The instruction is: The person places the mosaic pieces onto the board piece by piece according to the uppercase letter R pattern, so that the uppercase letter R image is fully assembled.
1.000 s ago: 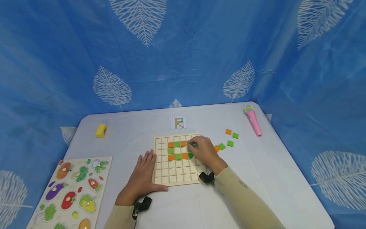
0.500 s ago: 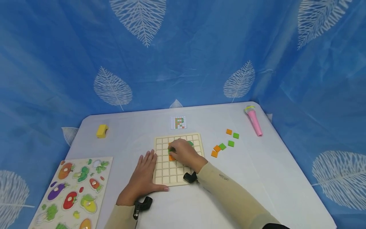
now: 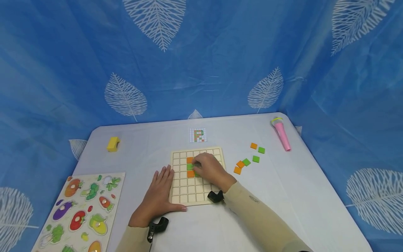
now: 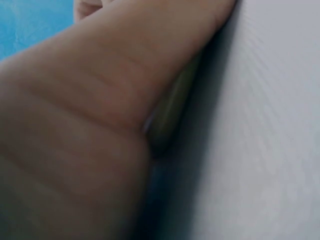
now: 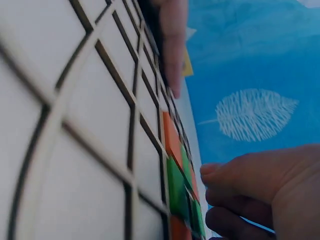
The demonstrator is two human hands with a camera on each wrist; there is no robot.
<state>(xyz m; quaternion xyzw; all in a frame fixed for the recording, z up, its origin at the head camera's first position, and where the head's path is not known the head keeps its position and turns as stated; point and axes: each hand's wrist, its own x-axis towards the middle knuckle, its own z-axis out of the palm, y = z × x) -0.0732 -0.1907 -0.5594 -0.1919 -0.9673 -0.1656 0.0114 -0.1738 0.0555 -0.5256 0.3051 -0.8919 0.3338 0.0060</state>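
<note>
A square wooden grid board point(image 3: 195, 196) lies on the table. My left hand point(image 3: 158, 196) rests at its left edge, fingers spread and thumb along the near edge. Above the board's middle is my right hand point(image 3: 212, 169), fingertips lowered among the tiles. Left of it show an orange tile point(image 3: 190, 160), a green tile point(image 3: 190, 167) and a second orange tile point(image 3: 190, 174); my hand covers others. In the right wrist view my thumb and bent fingers point(image 5: 270, 185) are close to the tiles, and I see no tile between them.
Several loose orange and green tiles point(image 3: 256, 159) lie right of the board. A pattern card point(image 3: 198, 135) lies behind it. A pink toy microphone point(image 3: 281, 134) is far right, a yellow block point(image 3: 112, 144) far left. A vegetable puzzle board point(image 3: 115, 194) lies at near left.
My right hand moved from the tiles' right side to their left column, then slightly back to the right. The dark green thing it held is out of sight. My left hand stays put.
</note>
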